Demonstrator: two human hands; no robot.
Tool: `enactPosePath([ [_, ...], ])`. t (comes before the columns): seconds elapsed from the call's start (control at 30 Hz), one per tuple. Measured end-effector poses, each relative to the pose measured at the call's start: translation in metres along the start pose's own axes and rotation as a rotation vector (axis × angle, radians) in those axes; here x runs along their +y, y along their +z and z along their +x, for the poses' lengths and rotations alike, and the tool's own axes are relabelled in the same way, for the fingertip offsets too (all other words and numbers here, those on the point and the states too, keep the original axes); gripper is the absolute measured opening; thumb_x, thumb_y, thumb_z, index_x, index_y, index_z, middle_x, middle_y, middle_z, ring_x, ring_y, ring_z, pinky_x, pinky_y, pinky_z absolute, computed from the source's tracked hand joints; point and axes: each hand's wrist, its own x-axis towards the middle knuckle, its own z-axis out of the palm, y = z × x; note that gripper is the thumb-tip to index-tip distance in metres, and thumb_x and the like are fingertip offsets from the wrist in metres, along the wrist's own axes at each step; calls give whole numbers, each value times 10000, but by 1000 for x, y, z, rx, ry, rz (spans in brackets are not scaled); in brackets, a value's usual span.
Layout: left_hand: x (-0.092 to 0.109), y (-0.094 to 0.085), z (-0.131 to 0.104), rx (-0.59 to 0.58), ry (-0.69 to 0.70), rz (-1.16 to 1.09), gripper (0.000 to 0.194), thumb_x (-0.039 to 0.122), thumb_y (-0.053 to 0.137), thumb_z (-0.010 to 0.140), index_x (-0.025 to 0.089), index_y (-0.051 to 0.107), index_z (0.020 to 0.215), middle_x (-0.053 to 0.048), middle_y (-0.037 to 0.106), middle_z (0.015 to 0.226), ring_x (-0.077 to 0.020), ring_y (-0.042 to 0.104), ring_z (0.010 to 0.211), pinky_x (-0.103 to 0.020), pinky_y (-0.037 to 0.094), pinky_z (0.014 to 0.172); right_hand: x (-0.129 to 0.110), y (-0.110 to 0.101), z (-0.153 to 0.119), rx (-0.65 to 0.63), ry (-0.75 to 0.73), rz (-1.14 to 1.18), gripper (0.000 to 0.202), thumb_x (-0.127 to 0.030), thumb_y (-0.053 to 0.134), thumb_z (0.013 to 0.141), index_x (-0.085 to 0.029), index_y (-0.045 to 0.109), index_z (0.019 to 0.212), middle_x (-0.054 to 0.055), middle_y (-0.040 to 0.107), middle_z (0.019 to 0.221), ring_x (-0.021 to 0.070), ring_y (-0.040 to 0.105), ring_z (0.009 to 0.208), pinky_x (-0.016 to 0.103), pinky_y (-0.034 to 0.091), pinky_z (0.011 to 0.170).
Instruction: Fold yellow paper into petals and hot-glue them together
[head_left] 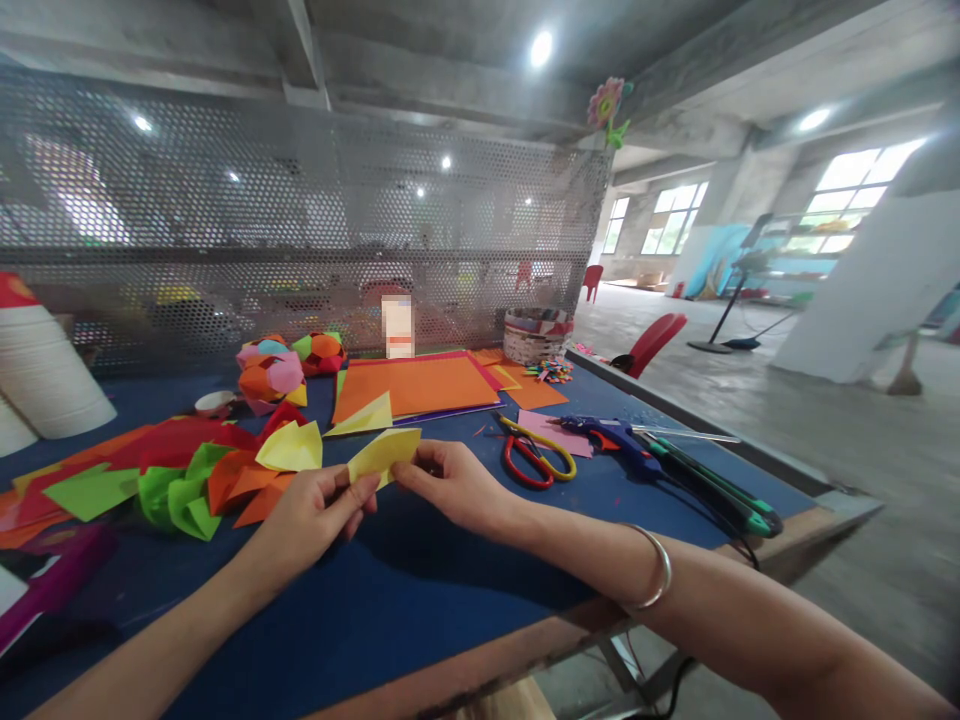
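Note:
Between both hands, a folded piece of yellow paper is held above the blue table. My left hand pinches its left end between thumb and fingers. At its right end, my right hand grips the paper the same way; a silver bangle circles that forearm. Just behind the left hand lie a folded yellow paper piece and a yellow sheet with a raised corner. Green folded pieces and orange folded pieces are heaped to the left.
Scissors with red and yellow handles lie right of my hands, beside a blue glue gun and a green-black cutter. Orange sheets are stacked behind. Paper balls, a woven basket and a mesh partition stand farther back.

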Motion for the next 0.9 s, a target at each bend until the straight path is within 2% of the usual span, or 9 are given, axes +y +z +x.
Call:
enactPosePath([
  [0.1, 0, 0, 2, -38, -8, 7, 428, 610, 618, 727, 193, 598, 633, 49, 499, 447, -92, 406, 404, -207, 307, 415, -1, -1, 0, -15, -64, -84, 184, -281, 556, 876, -141, 673, 853, 6, 615, 731, 122, 500, 661, 239, 386, 616],
  [0.23, 2, -1, 4, -5, 55, 36, 387, 581, 621, 737, 195, 612, 716, 38, 549, 560, -112, 466, 492, -213, 371, 461, -5, -3, -3, -54, -108, -187, 149, -249, 558, 856, -147, 633, 777, -30, 549, 662, 99, 442, 602, 222, 332, 561],
  [0.4, 6, -4, 5, 45, 70, -27, 314, 497, 617, 735, 190, 637, 796, -4, 647, 764, -157, 572, 718, -234, 450, 655, -11, -2, -9, -145, -139, -255, 190, -223, 597, 828, -167, 538, 656, -72, 455, 578, 73, 406, 554, 202, 294, 530],
  [0.73, 13, -4, -2, 38, -38, -150, 250, 407, 674, 663, 186, 627, 769, 31, 594, 663, -120, 494, 616, -218, 381, 568, -10, 0, -11, -179, -138, -251, 130, -203, 596, 859, -158, 605, 737, -62, 501, 615, 72, 433, 569, 191, 315, 544],
  [0.9, 6, -4, 1, 12, -81, -254, 336, 465, 738, 632, 184, 646, 792, 14, 638, 742, -137, 548, 716, -231, 425, 669, -13, 0, -10, -136, -126, -293, 170, -216, 574, 892, -160, 588, 732, -58, 506, 618, 78, 432, 576, 198, 312, 555],
])
